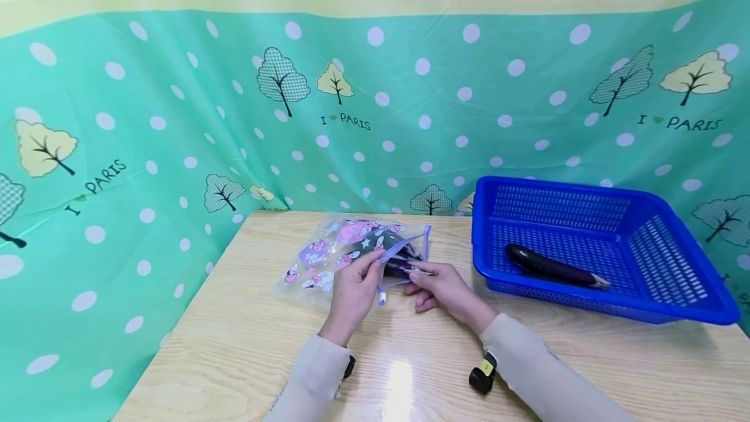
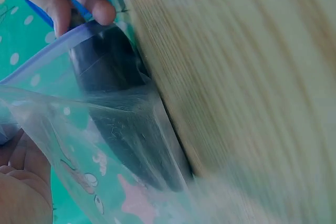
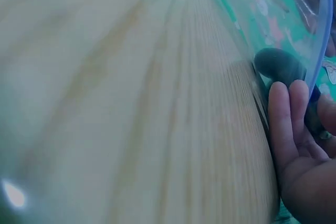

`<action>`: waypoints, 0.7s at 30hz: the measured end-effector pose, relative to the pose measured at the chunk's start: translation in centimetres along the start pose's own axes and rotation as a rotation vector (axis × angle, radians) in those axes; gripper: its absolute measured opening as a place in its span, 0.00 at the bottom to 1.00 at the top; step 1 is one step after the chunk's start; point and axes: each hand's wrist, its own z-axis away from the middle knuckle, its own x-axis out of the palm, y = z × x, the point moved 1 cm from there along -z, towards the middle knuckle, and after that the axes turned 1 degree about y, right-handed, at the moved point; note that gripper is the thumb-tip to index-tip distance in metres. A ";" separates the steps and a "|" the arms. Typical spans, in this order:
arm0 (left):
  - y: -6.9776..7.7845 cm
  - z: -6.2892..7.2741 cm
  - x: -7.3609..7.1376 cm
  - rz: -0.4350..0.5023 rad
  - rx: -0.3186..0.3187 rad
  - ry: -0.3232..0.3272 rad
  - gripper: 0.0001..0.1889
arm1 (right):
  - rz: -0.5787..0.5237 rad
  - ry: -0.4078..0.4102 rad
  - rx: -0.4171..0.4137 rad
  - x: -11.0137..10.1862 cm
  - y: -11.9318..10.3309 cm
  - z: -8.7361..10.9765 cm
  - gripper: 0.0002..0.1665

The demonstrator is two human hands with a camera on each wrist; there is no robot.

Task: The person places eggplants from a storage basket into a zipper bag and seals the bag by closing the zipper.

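Note:
A clear zip bag (image 1: 316, 273) printed with pink cartoon figures lies on the table, its purple-edged mouth facing right. The left hand (image 1: 355, 288) pinches the upper edge of that mouth between thumb and fingers. At the opening, the right hand (image 1: 443, 288) holds the stem end of a dark purple eggplant (image 2: 118, 87), whose body is inside the bag. More dark eggplant shapes (image 1: 375, 244) show through the printed plastic behind it. In the right wrist view, two fingers (image 3: 282, 116) of the right hand extend beside the eggplant's lower side, close to the tabletop.
To the right stands a blue plastic basket (image 1: 644, 308) with perforated walls, and one eggplant (image 1: 551, 266) lies in it. A green polka-dot curtain (image 1: 375, 83) hangs behind and along the left of the wooden table (image 1: 234, 344). The zip slider (image 1: 382, 297) hangs at the bag's near corner.

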 end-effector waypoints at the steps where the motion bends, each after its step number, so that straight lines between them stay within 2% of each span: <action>1: 0.0 0.0 0.0 0.000 0.001 0.000 0.13 | 0.025 0.020 0.006 0.2 0.0 -0.2 0.28; 7: 0.0 -0.1 0.0 0.014 -0.023 -0.010 0.14 | 0.129 0.138 0.051 1.1 0.1 -1.3 0.20; 12: 0.2 -0.1 0.0 0.008 -0.010 -0.007 0.14 | 0.224 0.215 0.064 1.7 -0.3 -1.4 0.13; 16: 0.2 0.0 0.0 -0.011 -0.004 -0.003 0.13 | 0.293 0.259 0.072 2.2 -0.5 -1.4 0.14; 19: 0.3 0.1 0.0 -0.019 -0.008 -0.002 0.14 | 0.309 0.268 0.070 2.2 -0.6 -1.2 0.18; 21: 0.3 0.2 0.1 -0.010 -0.015 -0.002 0.14 | 0.362 0.265 0.049 2.1 -0.7 -0.8 0.20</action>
